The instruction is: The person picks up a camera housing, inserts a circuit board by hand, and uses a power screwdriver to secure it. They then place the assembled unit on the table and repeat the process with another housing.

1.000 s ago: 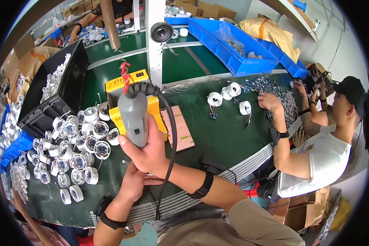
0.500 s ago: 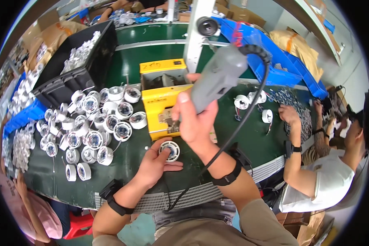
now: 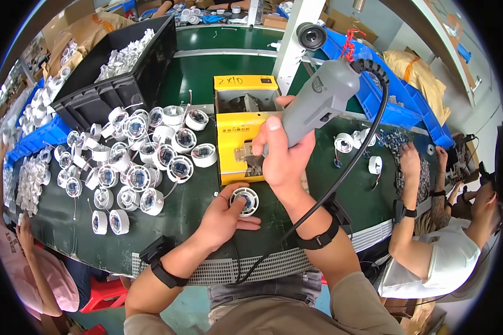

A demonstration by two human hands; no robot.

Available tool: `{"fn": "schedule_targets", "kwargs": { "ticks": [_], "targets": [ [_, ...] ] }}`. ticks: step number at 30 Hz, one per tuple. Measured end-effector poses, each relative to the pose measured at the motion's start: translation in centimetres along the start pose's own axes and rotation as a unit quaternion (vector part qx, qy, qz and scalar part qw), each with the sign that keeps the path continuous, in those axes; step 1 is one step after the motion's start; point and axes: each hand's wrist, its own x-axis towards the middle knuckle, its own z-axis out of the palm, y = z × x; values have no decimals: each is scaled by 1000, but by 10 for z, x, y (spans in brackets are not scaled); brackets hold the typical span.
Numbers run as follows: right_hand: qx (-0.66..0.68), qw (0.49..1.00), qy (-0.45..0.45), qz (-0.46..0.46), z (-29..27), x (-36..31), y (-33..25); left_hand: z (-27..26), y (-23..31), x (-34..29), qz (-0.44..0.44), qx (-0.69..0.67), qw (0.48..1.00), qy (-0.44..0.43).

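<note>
My right hand (image 3: 285, 159) is wrapped round a grey electric screwdriver (image 3: 321, 100), tilted with its corded end up to the right. The screwdriver's tip is hidden behind my fingers, close to the metal front part of a yellow screw feeder (image 3: 232, 134). Low at the near side of that feeder, my left hand (image 3: 221, 220) holds a white round housing (image 3: 251, 202), thumb on top and fingers beneath. The housing has a ring-shaped rim and a dark circuit board inside it.
Many similar white housings (image 3: 138, 176) with wires are heaped left of the feeder. A black crate (image 3: 106, 92) of white parts stands behind them. The screwdriver's black cord (image 3: 341, 181) crosses over my right forearm. Co-workers sit at both sides; one's hand (image 3: 411, 162) is by small parts.
The whole view has shifted, so the bench appears further right. My hands keep their grips on the screwdriver and the housing. A co-worker's hand at right has moved slightly.
</note>
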Motion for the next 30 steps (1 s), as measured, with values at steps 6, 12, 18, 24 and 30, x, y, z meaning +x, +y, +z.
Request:
{"fn": "schedule_targets", "kwargs": {
  "ticks": [6,12,18,24,30],
  "targets": [
    [13,999,-25,18,-1,-5,-6,0,-1,1,0,-2,1000,5],
    [56,995,-51,65,-11,-32,-17,-1,-1,1,-4,-15,1000,6],
    [58,990,-80,105,-10,-50,-22,0,-2,2,17,2,1000,2],
    [52,990,-93,91,-9,-53,-18,1,0,1,20,12,1000,2],
    [-25,990,-135,40,-10,-56,-3,0,1,1,22,24,999,10]
  ]
}}
